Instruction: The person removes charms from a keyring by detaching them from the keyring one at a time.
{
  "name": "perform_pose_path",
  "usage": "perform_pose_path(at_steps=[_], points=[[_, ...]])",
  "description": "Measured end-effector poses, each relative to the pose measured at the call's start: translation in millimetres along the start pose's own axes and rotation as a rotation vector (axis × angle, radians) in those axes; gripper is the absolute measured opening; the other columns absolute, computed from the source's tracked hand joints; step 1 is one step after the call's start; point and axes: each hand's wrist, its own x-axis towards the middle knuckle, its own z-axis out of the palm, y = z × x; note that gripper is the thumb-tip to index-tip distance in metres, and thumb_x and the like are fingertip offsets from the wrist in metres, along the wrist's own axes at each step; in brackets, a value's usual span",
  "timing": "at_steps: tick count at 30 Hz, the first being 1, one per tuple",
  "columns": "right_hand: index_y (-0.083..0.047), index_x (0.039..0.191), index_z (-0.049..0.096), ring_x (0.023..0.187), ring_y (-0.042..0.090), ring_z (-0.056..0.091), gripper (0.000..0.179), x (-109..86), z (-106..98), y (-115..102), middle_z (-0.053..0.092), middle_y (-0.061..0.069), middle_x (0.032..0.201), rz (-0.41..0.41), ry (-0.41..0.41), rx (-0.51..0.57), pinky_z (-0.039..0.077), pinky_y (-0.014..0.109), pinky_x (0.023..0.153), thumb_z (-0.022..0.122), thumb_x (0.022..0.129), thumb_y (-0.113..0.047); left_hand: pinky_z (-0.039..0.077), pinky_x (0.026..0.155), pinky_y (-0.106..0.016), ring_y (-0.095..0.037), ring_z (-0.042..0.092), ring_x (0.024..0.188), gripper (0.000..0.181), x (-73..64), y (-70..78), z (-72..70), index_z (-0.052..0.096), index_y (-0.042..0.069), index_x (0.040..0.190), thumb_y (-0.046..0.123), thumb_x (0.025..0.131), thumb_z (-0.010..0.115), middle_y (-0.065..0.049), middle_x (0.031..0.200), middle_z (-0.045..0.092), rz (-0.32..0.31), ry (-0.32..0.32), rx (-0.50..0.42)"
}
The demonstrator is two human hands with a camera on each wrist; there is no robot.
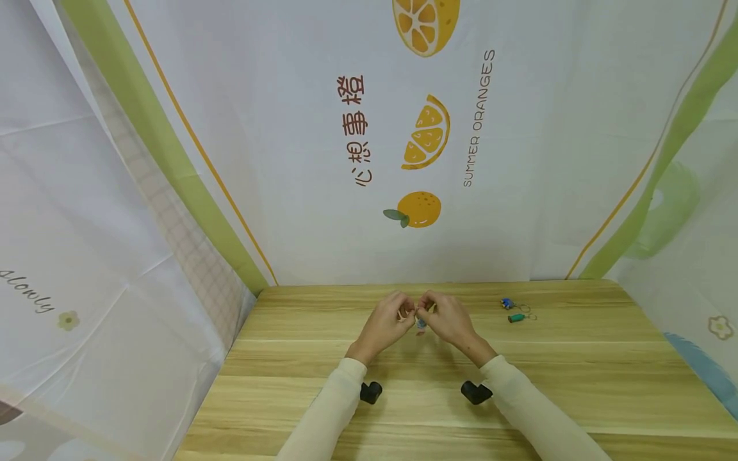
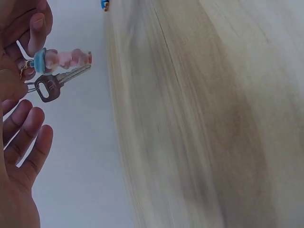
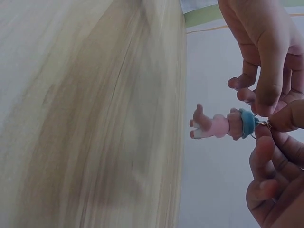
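Observation:
In the head view my left hand [image 1: 387, 323] and right hand [image 1: 451, 320] meet above the back of the table, around a small figure keychain [image 1: 421, 324]. The figure [image 2: 71, 59] has a pink body and a blue-green top, and it hangs from a gold chain [image 3: 264, 124]. A metal key [image 2: 49, 88] on a thin ring hangs beside it in the left wrist view. My left fingers pinch at the ring, while my right thumb and fingers pinch the gold chain. Fingertips cover part of the ring, so how it joins the chain is hidden.
A blue figure keychain [image 1: 507, 303] and a green cylindrical keychain [image 1: 516, 317], each with a ring, lie at the back right of the wooden table [image 1: 288, 365]. Black pieces [image 1: 476, 392] show at both forearms. A printed white cloth [image 1: 288, 160] hangs behind the table.

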Motion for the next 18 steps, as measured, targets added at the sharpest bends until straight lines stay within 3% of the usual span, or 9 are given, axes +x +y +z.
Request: perform_pose_path(at_steps=[9,18], points=[[-0.009,0.096,0.075,0.051,0.006,0.047,0.009,-1.2,0.0,-0.7,0.077,0.004,0.089,-0.002,0.004,0.008,0.036,0.022,0.048,0.068,0.099,-0.014,0.054,0.072,-0.019,-0.013,0.064,0.084,0.009,-0.3,-0.5,3.2,0.066,0.009,0.101,0.003,0.098,0.071,-0.001,0.096,0.065,0.09,0.063,0.154],[-0.01,0.096,0.075,0.051,0.007,0.045,0.008,-0.7,-0.2,-2.4,0.076,0.004,0.088,0.013,-0.006,-0.007,0.035,0.022,0.048,0.069,0.098,-0.015,0.054,0.069,-0.018,-0.01,0.061,0.08,0.009,1.3,-2.7,5.1,0.073,0.008,0.098,0.0,0.096,0.073,-0.001,0.096,0.066,0.242,0.13,0.34]])
